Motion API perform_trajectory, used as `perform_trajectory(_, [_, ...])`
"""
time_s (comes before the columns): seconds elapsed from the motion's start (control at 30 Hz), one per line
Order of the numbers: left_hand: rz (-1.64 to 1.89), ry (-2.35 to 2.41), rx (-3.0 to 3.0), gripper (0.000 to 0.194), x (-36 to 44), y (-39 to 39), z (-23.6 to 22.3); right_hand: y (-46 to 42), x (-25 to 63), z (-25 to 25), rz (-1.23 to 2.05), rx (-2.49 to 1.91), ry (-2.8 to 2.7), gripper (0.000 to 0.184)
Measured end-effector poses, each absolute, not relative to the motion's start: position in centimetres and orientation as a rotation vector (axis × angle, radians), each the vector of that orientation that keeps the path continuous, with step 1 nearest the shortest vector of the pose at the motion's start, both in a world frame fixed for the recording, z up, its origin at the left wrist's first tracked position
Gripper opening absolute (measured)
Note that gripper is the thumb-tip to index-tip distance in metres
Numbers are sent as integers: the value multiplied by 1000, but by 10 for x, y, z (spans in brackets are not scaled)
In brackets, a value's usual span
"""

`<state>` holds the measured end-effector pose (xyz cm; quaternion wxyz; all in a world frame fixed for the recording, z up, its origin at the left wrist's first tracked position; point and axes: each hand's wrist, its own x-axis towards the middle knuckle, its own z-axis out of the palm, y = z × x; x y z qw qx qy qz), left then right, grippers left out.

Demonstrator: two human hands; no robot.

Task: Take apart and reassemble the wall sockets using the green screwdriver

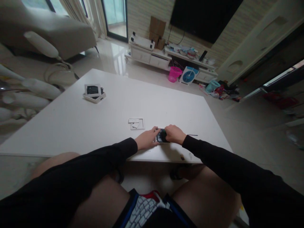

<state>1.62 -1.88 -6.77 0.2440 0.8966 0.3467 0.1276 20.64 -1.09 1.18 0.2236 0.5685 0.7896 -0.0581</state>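
A small box-shaped device [161, 136] with a dark, circuit-like top and a pale edge lies on the white table. My left hand [147, 138] grips it from the left, with the thumb and fingers along its near and far edges. Over its right part, my right hand [175, 134] is closed in a fist-like grip; whatever is between those fingers is hidden. A thin metal rod, like a screwdriver shaft [192, 135], lies just right of my right wrist. Left of my hands rests a white frame [140, 128] with a small white strip [133, 120] across it.
Farther left on the white table [114, 95] sits a white tray-like case [96, 100] with a dark panel on it. Small dark bits [182, 157] lie by the near edge. Beyond the table are a pink basket [174, 74], a fan [189, 75] and a low cabinet [152, 58].
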Motion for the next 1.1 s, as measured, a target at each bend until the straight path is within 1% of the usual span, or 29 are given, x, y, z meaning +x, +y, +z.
perform_trajectory(0.43, [348,949,2435,68,15,-17,-57,-15,212,12,-161,1500,2268,27])
perform_trajectory(0.63, [345,985,2433,74,16,-19,-55,-17,218,8,-155,1501,2300,25])
perform_trajectory(0.77, [389,958,2411,69,16,-18,-57,-20,219,6,-150,1502,2313,24])
perform_trajectory(1.1, [348,1032,2403,69,17,-16,-52,-17,216,6,-158,1527,2306,28])
